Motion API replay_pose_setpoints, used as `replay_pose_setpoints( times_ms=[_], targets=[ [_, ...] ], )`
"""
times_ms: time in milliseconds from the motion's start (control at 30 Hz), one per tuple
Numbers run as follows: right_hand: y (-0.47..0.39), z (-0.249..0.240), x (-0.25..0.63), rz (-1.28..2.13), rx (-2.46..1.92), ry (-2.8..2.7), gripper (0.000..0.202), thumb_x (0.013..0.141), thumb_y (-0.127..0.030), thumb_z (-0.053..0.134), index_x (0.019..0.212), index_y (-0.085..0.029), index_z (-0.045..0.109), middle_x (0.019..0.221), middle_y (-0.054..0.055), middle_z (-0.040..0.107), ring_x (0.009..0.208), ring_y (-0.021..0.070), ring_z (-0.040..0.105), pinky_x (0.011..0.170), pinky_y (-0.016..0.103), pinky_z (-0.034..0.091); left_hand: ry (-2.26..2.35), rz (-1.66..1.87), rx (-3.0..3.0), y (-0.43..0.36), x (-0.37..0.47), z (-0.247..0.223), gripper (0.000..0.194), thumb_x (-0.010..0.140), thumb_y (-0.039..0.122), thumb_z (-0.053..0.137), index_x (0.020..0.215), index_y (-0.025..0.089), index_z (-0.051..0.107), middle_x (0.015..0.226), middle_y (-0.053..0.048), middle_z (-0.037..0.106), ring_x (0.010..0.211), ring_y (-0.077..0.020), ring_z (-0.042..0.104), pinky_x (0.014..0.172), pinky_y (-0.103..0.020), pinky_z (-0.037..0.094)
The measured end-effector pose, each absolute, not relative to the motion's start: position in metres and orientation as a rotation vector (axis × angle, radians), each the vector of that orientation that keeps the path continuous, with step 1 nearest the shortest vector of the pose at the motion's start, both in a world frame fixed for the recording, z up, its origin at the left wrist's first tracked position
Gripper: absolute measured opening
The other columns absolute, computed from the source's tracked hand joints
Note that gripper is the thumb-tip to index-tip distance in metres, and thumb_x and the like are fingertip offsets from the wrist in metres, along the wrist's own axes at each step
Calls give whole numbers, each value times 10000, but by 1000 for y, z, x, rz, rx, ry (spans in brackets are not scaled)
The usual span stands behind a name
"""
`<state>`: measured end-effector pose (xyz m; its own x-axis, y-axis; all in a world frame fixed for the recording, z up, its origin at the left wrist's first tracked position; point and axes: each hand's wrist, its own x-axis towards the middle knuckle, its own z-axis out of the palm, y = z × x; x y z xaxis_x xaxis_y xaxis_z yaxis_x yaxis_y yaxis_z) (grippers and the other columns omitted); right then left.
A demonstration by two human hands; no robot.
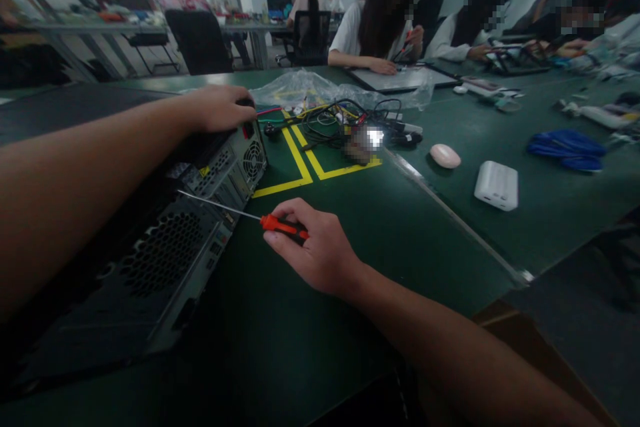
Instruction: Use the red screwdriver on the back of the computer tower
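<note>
A black desktop computer case (197, 293) lies at the left, its grey metal rear panel with vents and ports turned to the right. Over its far top edge my left hand (220, 108) is closed, fingers bent round the corner near a small fan grille (254, 160). My right hand (320, 247) grips the orange and black handle of a screwdriver (286, 228). Its long thin shaft points left, and the tip meets the rear panel beside the expansion slots, where dark shadow hides the exact contact.
Tangled black cables (330, 117) and clear plastic film (345, 90) lie beyond the case on the green table (400, 240). To the right are a pink rounded object (445, 156), a white box-shaped device (497, 185) and a blue cable bundle (567, 149). A co-worker (373, 27) sits opposite.
</note>
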<state>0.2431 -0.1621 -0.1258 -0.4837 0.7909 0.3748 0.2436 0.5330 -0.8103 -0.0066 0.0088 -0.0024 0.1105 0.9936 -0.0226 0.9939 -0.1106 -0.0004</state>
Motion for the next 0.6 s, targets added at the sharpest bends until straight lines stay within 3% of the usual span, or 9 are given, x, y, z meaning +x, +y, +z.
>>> replay_pose_setpoints(
  times_ms=[133, 300, 467, 600],
  targets=[
    [-162, -127, 243, 883, -842, -1996, 231, 1069, -434, 740, 1196, -242, 737, 1030, 23, 817, 792, 173, 675, 774, 317, 487, 2088, -26, 2335, 11, -9, -4, 762, 1082, 536, 383, 1634, 86, 654, 1617, -264, 700, 1499, -444, 660, 1288, -569, 500],
    [-162, -127, 243, 872, -850, -2012, 231, 1094, -455, 737, 1189, -247, 769, 1042, 23, 829, 840, 181, 707, 815, 324, 502, 2086, -7, 2309, 9, -7, -3, 716, 1079, 526, 420, 1632, 146, 671, 1609, -196, 721, 1493, -391, 673, 1301, -503, 493],
    [-161, -125, 242, 896, -805, -1999, 281, 1151, -447, 658, 1156, -205, 802, 993, 41, 813, 831, 181, 702, 801, 332, 501, 2090, -23, 2293, 6, -3, -1, 738, 1090, 494, 405, 1657, 84, 639, 1669, -255, 669, 1554, -445, 633, 1328, -559, 463],
    [-163, -126, 242, 938, -825, -1975, 269, 1123, -474, 704, 1223, -231, 758, 963, 18, 798, 804, 181, 697, 774, 326, 508, 2096, -21, 2300, 7, -5, -2, 753, 1084, 529, 402, 1646, 95, 651, 1629, -241, 695, 1524, -428, 653, 1312, -525, 481]
  ],
)
